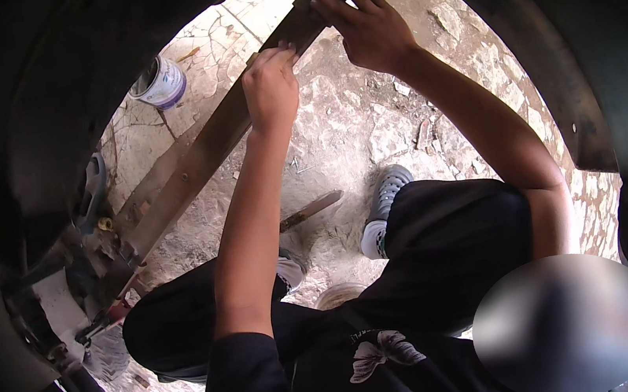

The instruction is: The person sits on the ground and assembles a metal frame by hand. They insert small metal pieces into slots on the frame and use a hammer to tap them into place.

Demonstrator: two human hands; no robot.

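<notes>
A long rusty flat metal bar runs slantwise from the machine parts at the lower left up to the top middle. My left hand curls its fingers over the bar's upper edge about midway along. Higher up, my right hand grips the bar's top end, fingers wrapped over it where it meets a dark metal part. Both forearms reach up from my black-clad knees and shirt.
A dark curved metal housing rings the whole view. Greasy brackets and bolts hold the bar's lower end. A white bucket stands on cracked stone ground. A short rusty strip lies near my grey shoe.
</notes>
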